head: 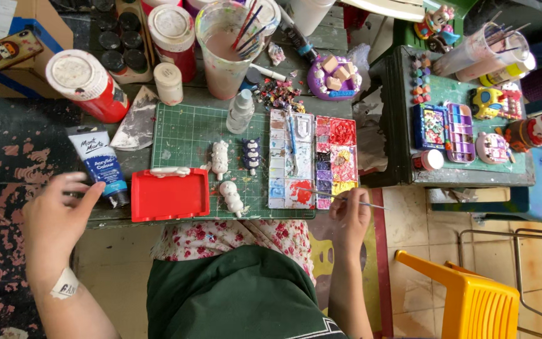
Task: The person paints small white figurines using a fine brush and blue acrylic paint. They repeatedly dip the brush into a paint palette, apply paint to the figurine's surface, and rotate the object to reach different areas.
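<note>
1. The right hand (349, 216) pinches a thin paintbrush (346, 198) between thumb and fingertips, handle running out past the knuckles, bristle tip aimed at the paint palette (312, 160) just ahead of the fingers.
2. The tip sits at the near edge of the palette, beside a red smear and a yellow well. I judge she is loading colour; a light dab with only the tip would keep the bristles from clogging.
3. The left hand (54, 213) hovers with fingers loosely spread, holding nothing, the thumb close to the cap end of a blue paint tube (103, 164) lying on the table (7, 147).
4. Between the two hands lies a shut red box (169, 194), and just beyond it three small white figurines (232, 198) rest on the green cutting mat (183, 135), unpainted as far as I can see.
5. Farther from the fingers stand a cup of cloudy rinse water (224, 53) holding spare brushes and red paint jars (86, 85); a steady elbow would avoid knocking them.
</note>
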{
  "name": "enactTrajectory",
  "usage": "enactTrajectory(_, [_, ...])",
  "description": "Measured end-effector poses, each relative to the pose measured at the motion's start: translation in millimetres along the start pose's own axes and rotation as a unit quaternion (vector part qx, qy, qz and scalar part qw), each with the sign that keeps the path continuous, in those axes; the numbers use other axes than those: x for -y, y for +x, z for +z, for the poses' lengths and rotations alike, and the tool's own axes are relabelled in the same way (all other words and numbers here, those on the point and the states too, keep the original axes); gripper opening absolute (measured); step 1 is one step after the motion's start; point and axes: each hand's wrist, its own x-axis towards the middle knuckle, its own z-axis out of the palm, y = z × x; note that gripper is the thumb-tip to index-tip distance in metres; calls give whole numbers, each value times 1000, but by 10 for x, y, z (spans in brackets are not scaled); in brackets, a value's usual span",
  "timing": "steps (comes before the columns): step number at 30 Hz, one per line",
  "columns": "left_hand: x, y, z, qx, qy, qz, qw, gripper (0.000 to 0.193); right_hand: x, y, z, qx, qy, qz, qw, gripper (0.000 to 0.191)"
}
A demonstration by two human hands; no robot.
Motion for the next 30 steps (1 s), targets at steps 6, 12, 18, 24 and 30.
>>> enactTrajectory(6, [3,91,99,-70,-62,40,995,39,-103,-60,103,44,-98,-26,994,12])
enactTrajectory(12, [118,93,142,-77,17,7,997,37,-188,-128,85,65,-216,0,974,5])
enactTrajectory(18, [138,73,175,-72,1,12,997,37,-163,-163,142,91,-254,-29,962,6])
enactTrajectory(24, [205,-15,101,-122,30,51,991,32,110,-177,217,161,-384,-170,893,11])
enactTrajectory(30, [249,-173,80,-140,18,74,987,26,136,-192,304,151,-324,-106,928,14])
